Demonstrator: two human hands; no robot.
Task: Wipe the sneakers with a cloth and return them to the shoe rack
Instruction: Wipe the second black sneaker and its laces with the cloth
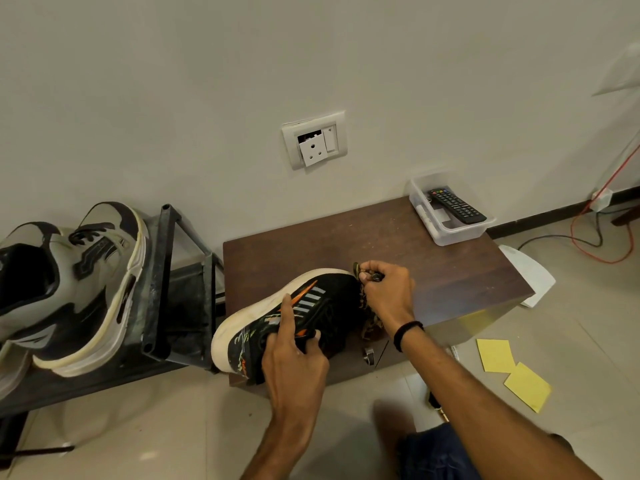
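sneaker (pixel 294 320) in both hands | clear bin (pixel 450 233): remote (pixel 455 205)

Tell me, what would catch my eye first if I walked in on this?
Probably the black sneaker with orange streaks and a white sole, tipped on its side on the dark brown wooden table at centre, gripped by the left hand while the right hand presses a patterned cloth to its toe. Next, the big grey-and-black sneaker on the dark metal shoe rack at left.
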